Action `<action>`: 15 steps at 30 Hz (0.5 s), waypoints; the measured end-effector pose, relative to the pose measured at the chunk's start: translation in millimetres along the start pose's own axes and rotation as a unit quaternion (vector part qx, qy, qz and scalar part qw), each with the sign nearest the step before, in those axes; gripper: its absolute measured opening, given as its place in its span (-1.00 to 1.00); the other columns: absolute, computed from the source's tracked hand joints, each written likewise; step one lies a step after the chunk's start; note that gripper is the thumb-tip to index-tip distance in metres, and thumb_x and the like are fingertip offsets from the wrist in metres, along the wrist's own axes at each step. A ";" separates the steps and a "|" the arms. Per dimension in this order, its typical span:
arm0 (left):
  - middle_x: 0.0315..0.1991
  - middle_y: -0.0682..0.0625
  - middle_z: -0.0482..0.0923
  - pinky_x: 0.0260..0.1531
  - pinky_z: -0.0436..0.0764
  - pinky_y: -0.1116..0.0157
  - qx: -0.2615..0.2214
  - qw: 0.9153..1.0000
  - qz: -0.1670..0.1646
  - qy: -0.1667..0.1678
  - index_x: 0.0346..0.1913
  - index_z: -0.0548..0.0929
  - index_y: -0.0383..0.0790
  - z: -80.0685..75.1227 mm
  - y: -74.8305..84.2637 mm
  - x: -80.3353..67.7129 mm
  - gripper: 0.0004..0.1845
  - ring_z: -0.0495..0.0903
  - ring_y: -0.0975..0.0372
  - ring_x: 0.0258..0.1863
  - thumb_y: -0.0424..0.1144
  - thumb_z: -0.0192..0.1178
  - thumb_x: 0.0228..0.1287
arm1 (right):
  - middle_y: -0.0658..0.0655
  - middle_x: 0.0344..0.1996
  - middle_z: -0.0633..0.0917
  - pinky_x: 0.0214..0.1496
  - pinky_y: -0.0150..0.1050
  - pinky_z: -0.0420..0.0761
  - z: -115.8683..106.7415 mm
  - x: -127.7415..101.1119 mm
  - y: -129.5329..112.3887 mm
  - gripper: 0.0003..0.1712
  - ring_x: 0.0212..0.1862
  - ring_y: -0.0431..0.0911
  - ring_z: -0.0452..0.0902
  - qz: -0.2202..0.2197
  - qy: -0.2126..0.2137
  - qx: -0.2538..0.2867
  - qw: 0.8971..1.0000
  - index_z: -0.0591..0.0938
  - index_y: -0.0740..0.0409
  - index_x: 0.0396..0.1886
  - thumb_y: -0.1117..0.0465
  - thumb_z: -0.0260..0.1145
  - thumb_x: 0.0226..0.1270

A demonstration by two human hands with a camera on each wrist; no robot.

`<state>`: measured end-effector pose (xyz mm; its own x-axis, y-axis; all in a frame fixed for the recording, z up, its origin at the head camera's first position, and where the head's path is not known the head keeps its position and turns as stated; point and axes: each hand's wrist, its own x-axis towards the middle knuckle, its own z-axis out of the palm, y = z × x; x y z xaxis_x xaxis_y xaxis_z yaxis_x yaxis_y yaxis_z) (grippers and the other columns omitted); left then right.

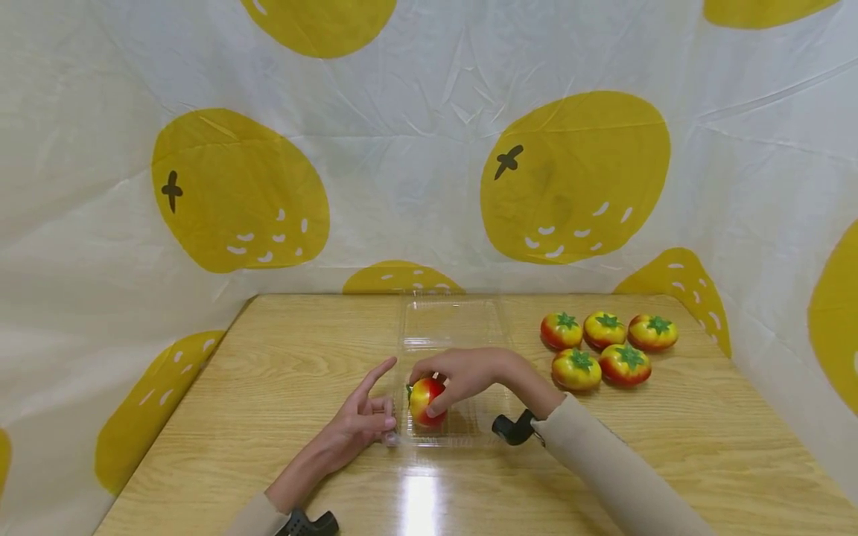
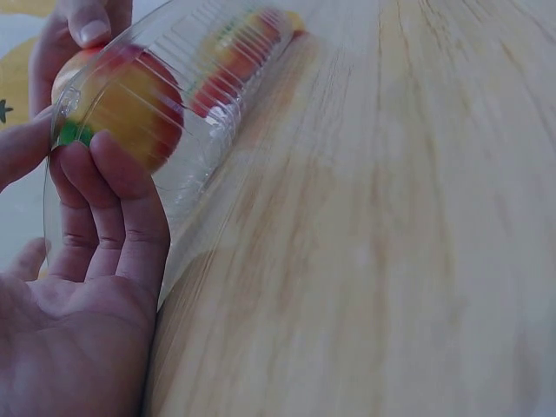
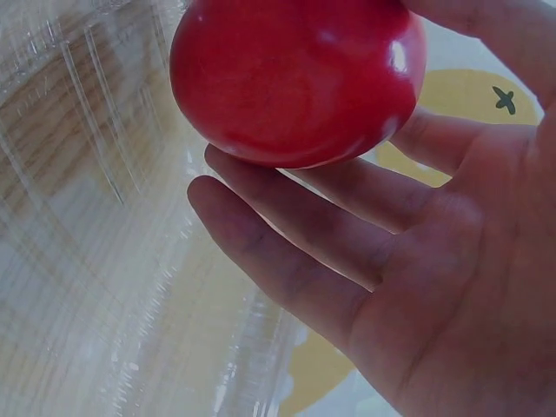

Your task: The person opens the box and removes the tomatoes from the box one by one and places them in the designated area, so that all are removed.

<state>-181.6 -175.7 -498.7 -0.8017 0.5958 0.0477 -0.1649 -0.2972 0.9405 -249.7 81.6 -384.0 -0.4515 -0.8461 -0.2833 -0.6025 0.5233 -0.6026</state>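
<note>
My right hand (image 1: 462, 372) grips a glossy red-and-yellow tomato-like fruit (image 1: 425, 403) with a green leafy top, inside a clear plastic clamshell box (image 1: 462, 441). In the right wrist view the fruit's bare red underside (image 3: 295, 78) faces the camera, with fingers along it. At the box's left side, my left hand (image 1: 358, 420) holds the wall, curled fingers (image 2: 122, 200) against it and thumb at the rim. Its index finger points away from the others. The green leaves (image 2: 74, 132) of the held fruit face the left fingertips through the plastic.
Several more such fruits (image 1: 625, 365) sit grouped on the wooden table (image 1: 302, 335), right of the box. The box's lid (image 1: 452, 320) lies folded back toward the far edge. A white cloth (image 1: 402, 179) printed with yellow fruit hangs behind and along the sides.
</note>
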 end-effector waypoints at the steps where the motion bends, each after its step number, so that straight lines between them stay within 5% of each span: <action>1: -0.36 0.09 0.57 -0.28 0.62 0.38 0.000 1.000 0.000 -0.001 0.69 -0.20 0.16 0.1 0.0 0.1 0.05 0.59 0.30 -0.38 -0.50 0.16 0.36 | -0.17 -0.03 0.63 0.12 -0.33 0.56 -0.6 -1.5 -0.4 -0.47 0.00 -0.21 0.54 -0.001 0.002 0.000 1.000 0.58 -0.08 0.23 -0.04 0.46 0.31; 7: -0.36 0.10 0.58 -0.28 0.62 0.39 -0.001 1.000 0.001 -0.002 0.69 -0.21 0.13 0.1 -0.2 0.1 0.04 0.59 0.31 -0.38 -0.50 0.15 0.37 | -0.14 0.00 0.65 0.13 -0.31 0.59 -2.0 -9.4 -1.2 -0.47 0.01 -0.19 0.57 -0.008 0.018 -0.006 1.000 0.58 -0.08 0.24 -0.03 0.45 0.32; 15: -0.35 0.11 0.56 -0.28 0.62 0.39 0.001 1.000 0.006 -0.006 0.69 -0.23 0.11 0.6 0.2 -0.9 0.05 0.58 0.32 -0.38 -0.49 0.16 0.36 | -0.06 0.14 0.65 0.31 -0.01 0.62 -1.5 -19.7 0.3 -0.42 0.10 -0.17 0.58 -0.021 0.034 0.006 0.999 0.56 0.02 0.29 -0.05 0.44 0.34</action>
<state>-180.5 -175.8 -498.3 -0.7965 0.6013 0.0636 -0.1536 -0.3029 0.9406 -242.0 98.6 -377.5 -0.4695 -0.8586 -0.2058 -0.6151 0.4852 -0.6215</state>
